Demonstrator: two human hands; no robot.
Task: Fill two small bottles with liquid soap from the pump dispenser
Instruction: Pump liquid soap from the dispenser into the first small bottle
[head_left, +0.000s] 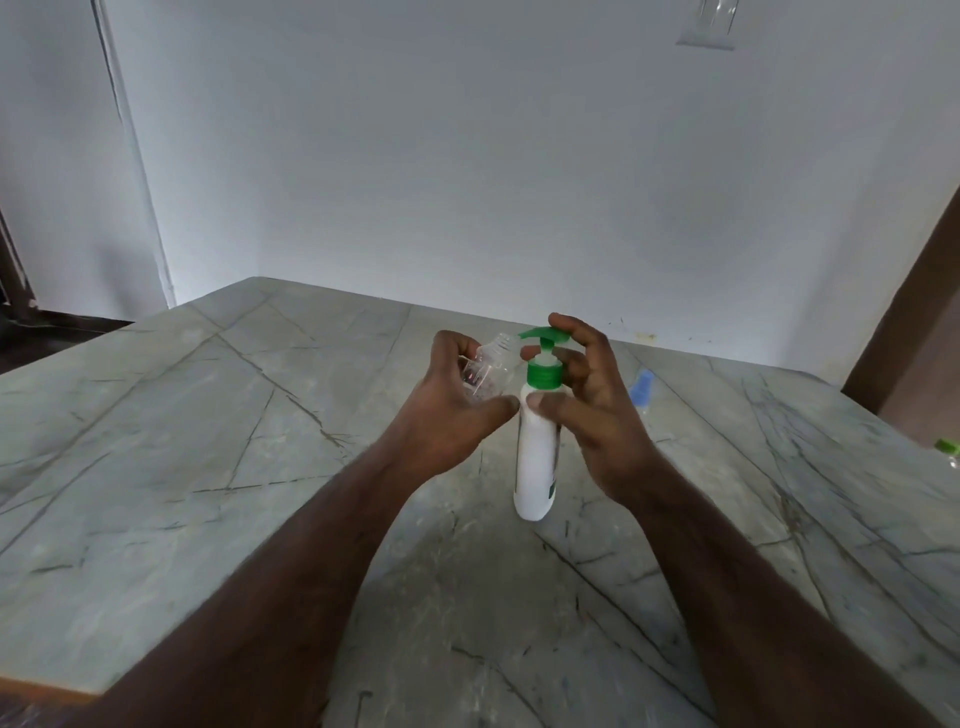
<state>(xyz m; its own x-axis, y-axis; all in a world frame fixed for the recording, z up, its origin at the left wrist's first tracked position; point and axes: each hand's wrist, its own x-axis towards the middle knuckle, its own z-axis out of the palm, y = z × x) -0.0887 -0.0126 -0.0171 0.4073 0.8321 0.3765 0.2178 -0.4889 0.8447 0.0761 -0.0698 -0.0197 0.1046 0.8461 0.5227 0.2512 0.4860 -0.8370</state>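
Note:
A white pump dispenser (536, 457) with a green collar and green pump head (543, 335) stands upright on the marble table (208, 467). My left hand (452, 410) grips a small clear bottle (488, 371), tilted so its open threaded neck points at the pump's nozzle. My right hand (587, 400) has its thumb against the dispenser's shoulder and its index finger curled over the top of the pump head. The lower part of the small bottle is hidden in my left palm.
A blue-capped small object (641, 389) lies on the table behind my right hand. A green-capped clear bottle (948, 452) sits at the right edge of view. A white wall runs along the table's far edge; a brown frame stands at the right.

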